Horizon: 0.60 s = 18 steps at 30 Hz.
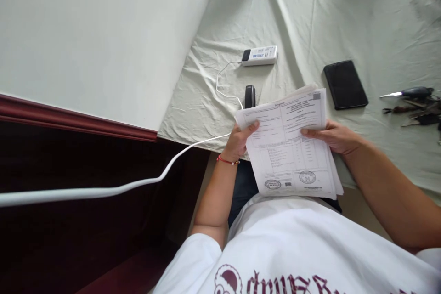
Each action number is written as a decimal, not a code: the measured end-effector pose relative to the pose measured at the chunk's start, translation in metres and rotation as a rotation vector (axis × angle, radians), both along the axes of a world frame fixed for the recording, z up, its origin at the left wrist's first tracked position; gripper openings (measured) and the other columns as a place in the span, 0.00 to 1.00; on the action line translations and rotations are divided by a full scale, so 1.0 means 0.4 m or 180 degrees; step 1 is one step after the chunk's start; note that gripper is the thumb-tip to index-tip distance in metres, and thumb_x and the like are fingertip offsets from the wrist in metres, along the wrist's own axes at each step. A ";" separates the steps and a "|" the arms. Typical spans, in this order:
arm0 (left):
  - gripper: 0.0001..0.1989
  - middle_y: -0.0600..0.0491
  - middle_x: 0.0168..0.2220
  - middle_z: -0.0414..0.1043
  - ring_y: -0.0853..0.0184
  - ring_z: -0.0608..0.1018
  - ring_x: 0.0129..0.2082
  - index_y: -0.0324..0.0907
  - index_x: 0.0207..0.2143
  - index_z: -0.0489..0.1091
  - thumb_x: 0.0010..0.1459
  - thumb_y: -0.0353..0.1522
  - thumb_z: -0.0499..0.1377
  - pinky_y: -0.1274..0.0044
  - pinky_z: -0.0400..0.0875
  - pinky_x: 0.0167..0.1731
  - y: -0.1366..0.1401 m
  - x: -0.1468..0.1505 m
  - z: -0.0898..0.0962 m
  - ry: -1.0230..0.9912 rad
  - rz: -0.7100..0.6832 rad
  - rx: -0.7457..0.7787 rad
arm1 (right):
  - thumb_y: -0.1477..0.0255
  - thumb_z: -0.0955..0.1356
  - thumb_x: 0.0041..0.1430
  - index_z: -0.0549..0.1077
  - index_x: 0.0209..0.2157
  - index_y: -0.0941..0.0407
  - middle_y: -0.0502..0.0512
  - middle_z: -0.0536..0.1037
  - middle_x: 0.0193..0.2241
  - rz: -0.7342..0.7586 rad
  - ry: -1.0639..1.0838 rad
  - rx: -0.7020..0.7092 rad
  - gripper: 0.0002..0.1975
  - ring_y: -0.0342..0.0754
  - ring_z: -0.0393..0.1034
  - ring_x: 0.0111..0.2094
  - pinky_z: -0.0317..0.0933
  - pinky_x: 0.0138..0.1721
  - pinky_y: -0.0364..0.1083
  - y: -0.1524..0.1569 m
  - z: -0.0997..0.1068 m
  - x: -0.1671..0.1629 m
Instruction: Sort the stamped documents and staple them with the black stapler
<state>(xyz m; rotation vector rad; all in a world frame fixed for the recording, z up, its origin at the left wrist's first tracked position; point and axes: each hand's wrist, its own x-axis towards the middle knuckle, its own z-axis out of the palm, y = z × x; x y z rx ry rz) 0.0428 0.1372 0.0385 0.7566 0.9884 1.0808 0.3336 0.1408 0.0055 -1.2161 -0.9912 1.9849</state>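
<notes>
Several printed paper sheets (282,147) form a loose stack in front of my chest, tilted, with round stamps near the lower edge. My left hand (239,140) grips the stack's left side, thumb on top and fingers hidden beneath. On the right side my right hand (336,137) pinches the sheets the same way, its thumb lying across the print. Just past the top edge of the papers stands a small black object (250,96), partly covered by them; I cannot make out its kind.
A white power bank (260,55) with a thin cable lies on the cloth-covered table (227,23). To the right are a black phone or tablet (346,84) and a bunch of keys (422,108) beside a pointed tool (409,93). A white cable (138,186) runs across the left.
</notes>
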 end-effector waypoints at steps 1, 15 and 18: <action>0.26 0.44 0.49 0.87 0.42 0.82 0.61 0.42 0.45 0.82 0.47 0.43 0.80 0.52 0.76 0.63 0.008 -0.001 0.001 0.0040 0.0016 0.0026 | 0.56 0.86 0.46 0.86 0.40 0.48 0.54 0.89 0.40 0.0003 -0.0032 0.0093 0.21 0.64 0.86 0.44 0.83 0.48 0.65 0.007 0.005 0.000; 0.31 0.44 0.50 0.86 0.42 0.82 0.61 0.43 0.48 0.81 0.42 0.42 0.82 0.52 0.77 0.62 0.011 -0.001 -0.061 -0.0333 0.0214 -0.0159 | 0.47 0.74 0.64 0.83 0.48 0.48 0.53 0.84 0.38 -0.0443 -0.0856 0.1584 0.22 0.56 0.81 0.43 0.76 0.47 0.54 0.108 0.124 -0.057; 0.32 0.45 0.50 0.86 0.42 0.82 0.62 0.44 0.48 0.81 0.41 0.42 0.82 0.51 0.77 0.62 0.018 -0.011 -0.058 -0.0339 0.0189 -0.0136 | 0.47 0.71 0.68 0.82 0.50 0.48 0.53 0.82 0.37 -0.0347 -0.0882 0.1857 0.22 0.54 0.79 0.41 0.75 0.45 0.53 0.134 0.134 -0.064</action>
